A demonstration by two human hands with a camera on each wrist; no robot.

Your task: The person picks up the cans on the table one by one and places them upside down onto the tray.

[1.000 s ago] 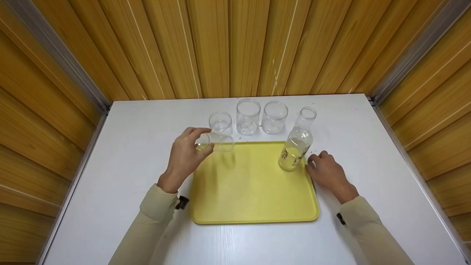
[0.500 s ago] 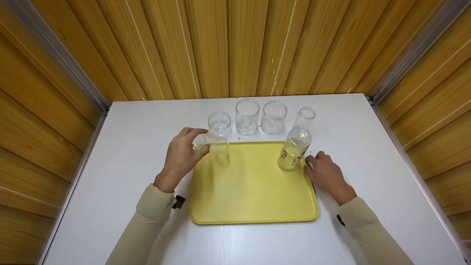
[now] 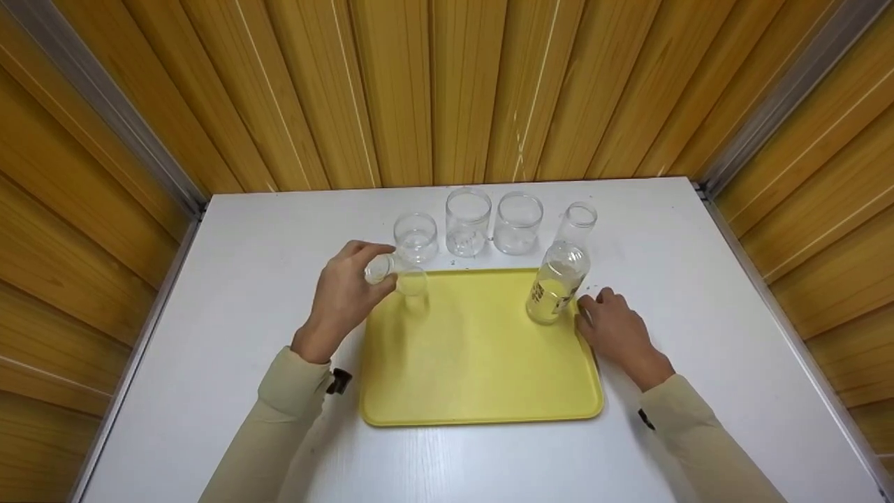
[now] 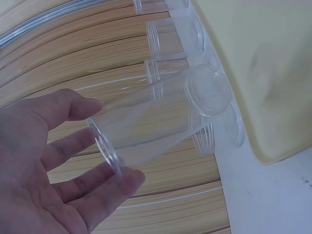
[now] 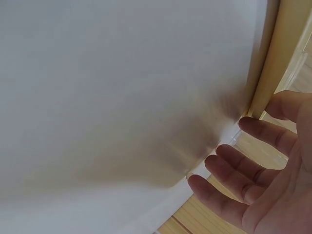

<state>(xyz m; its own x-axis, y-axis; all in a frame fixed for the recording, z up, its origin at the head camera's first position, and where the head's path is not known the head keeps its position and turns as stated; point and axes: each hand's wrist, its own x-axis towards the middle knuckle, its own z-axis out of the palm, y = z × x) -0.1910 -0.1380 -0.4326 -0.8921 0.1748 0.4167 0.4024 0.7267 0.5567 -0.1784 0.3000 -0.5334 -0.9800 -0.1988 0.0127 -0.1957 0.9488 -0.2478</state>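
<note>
Pinching a tilted clear cup (image 4: 151, 122) near the far left corner of the tray (image 3: 482, 370), the left hand (image 3: 342, 288) leaves it unplaced; the right hand (image 3: 616, 330), loosely bent, touches the tray edge, grip unclear. Bottle (image 3: 557, 286) stands on the tray, three other cups (image 3: 468, 223) beyond; only the held cup appears outstanding

Clear tumbler (image 4: 156, 119), steeply tilted over the far left corner of a yellow tray (image 3: 482, 370)
</note>
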